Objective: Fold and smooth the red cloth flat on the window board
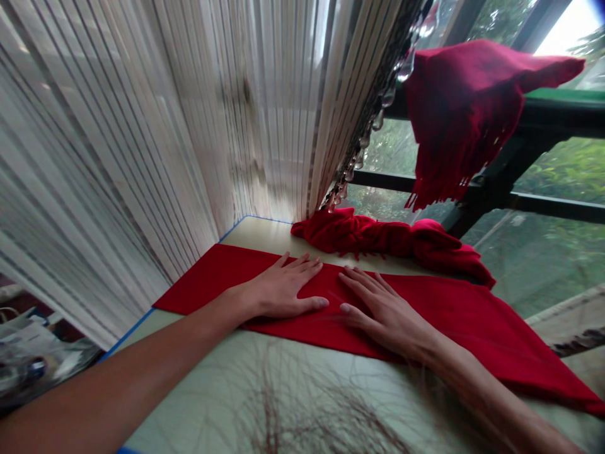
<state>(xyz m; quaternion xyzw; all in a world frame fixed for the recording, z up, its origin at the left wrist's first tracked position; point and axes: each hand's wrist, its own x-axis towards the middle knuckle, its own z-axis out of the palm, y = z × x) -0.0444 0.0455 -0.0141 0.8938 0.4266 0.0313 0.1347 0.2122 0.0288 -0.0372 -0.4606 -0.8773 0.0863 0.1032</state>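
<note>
A long red cloth [454, 315], perhaps a folded scarf, lies flat across the pale table [265, 384]. My left hand [286, 287] rests palm down on it, left of the middle, with the fingers spread. A short way to the right, my right hand [382, 309] also lies flat on the cloth, fingers stretched out and thumb apart. Both thumbs point toward each other with red fabric between them. Neither hand grips anything. The cloth's right end runs toward the lower right of the view.
Behind the cloth lies a bunched red scarf [378, 236] with fringe. Another fringed red scarf [466, 113] hangs over the dark window rail [558, 116]. A pale string curtain [189, 113] borders the table's far left. Clutter [38, 353] sits at lower left; hair strands cross the foreground.
</note>
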